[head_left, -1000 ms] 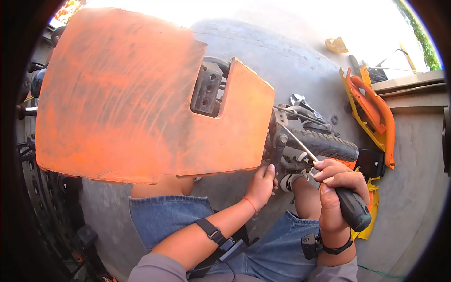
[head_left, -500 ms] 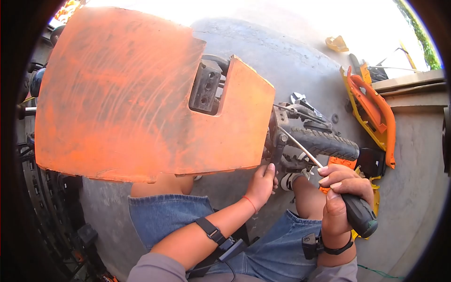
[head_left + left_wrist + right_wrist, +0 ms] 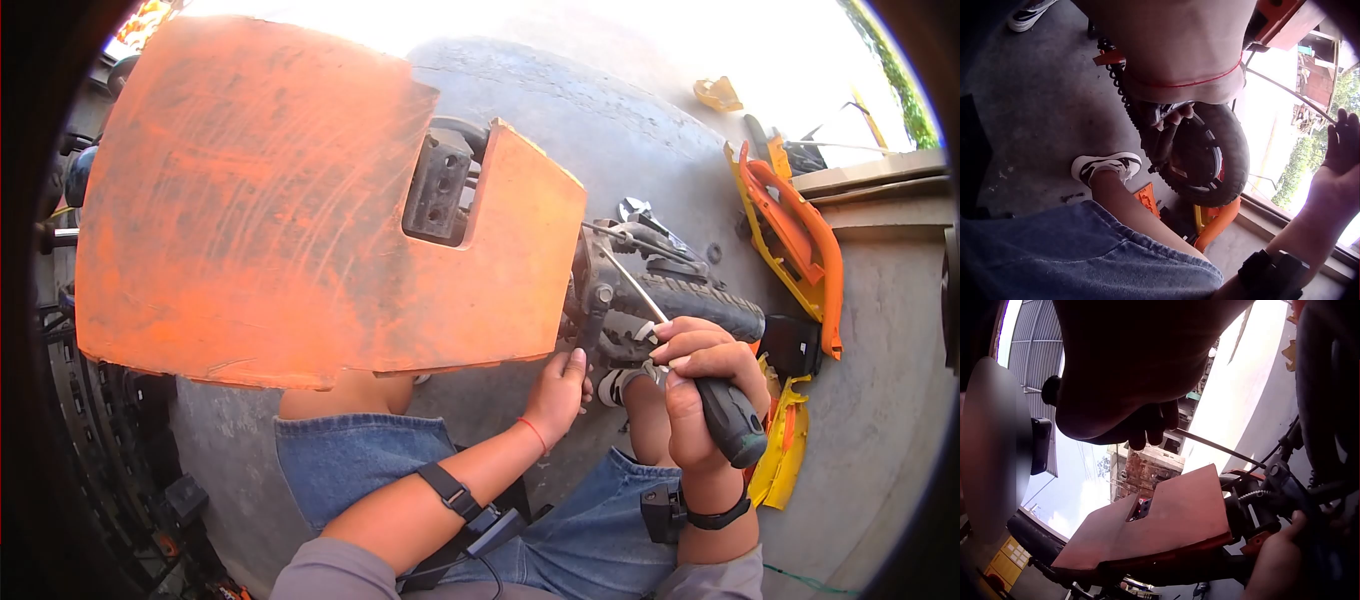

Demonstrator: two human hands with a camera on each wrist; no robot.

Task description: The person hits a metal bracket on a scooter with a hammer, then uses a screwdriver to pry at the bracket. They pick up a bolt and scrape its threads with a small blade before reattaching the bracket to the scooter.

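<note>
My right hand (image 3: 700,400) grips the black handle of a long screwdriver (image 3: 735,430), fingers curled round it. The thin metal shaft slants up and left, its tip close to the metal bracket (image 3: 598,265) beside the orange panel (image 3: 260,220). Under the panel's right end, my left hand (image 3: 556,398) holds a dark front-end part (image 3: 590,325), thumb on top. Its curled fingertips (image 3: 1175,117) show in the left wrist view beside the wheel (image 3: 1235,162). In the right wrist view, the bracket's bolt (image 3: 1275,470) is near the shaft's end.
An adjustable wrench (image 3: 632,210) and a small black ring (image 3: 714,253) lie on the grey floor beyond the wheel. Orange and yellow plastic fairings (image 3: 825,270) lean at the right by a ledge (image 3: 880,180). More yellow plastic (image 3: 783,450) lies near my right forearm.
After drifting slightly right, my right hand with the screwdriver has shifted left, and the handle's end is higher. The tip has moved up along the bracket. My left hand stays in place.
</note>
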